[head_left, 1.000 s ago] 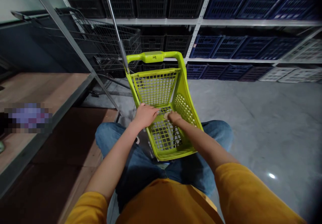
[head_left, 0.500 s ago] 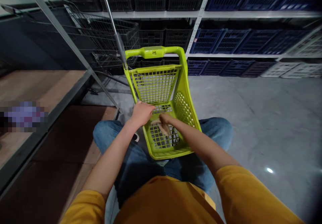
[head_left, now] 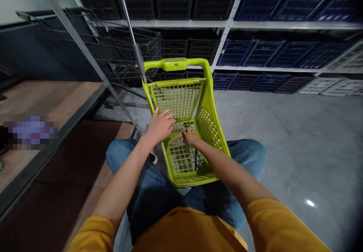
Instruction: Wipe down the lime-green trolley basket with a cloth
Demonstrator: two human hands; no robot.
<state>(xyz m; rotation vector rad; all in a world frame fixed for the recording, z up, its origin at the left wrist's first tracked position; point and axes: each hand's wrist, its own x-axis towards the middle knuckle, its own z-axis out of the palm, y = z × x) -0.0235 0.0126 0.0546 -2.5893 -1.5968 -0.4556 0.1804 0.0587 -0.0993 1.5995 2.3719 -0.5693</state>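
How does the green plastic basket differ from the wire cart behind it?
The green basket is bright lime plastic; the wire cart is dark grey metal. The basket lies against the person's lap, left hand on its rim and right hand inside; the cart stands untouched by the shelves. The basket looks smaller. Both have grid walls.

basket (head_left: pixel 208 131): matt green plastic | shelf (head_left: pixel 42 101): wood | floor (head_left: pixel 283 131): glossy concrete

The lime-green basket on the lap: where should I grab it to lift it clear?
Probably the handle bar across the far end of the lime-green basket: a thick, free bar, reached from above. The left hand and right hand rest inside.
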